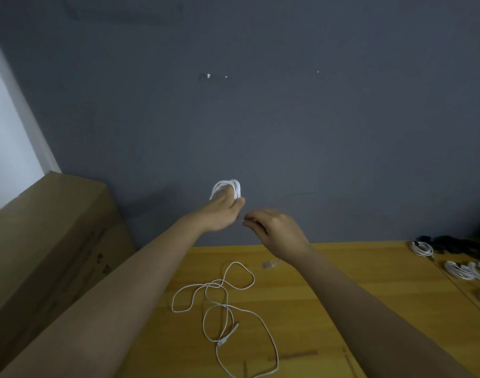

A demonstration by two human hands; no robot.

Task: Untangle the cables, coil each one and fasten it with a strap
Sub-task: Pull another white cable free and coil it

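Observation:
My left hand (222,211) is raised in front of the grey wall and grips a coiled white cable (228,188), whose loops stick up above the fingers. My right hand (274,230) hovers just to its right with the fingers curled; something thin seems pinched at the fingertips, but it is too blurred to name. A loose white cable (222,309) lies tangled in open loops on the yellow wooden table (342,296) below both hands. A small translucent piece (269,264) lies on the table near the right wrist.
A large cardboard box (56,241) stands at the left beside the table. Several coiled white cables (457,268) and a dark pile of cables (451,244) lie at the table's far right edge.

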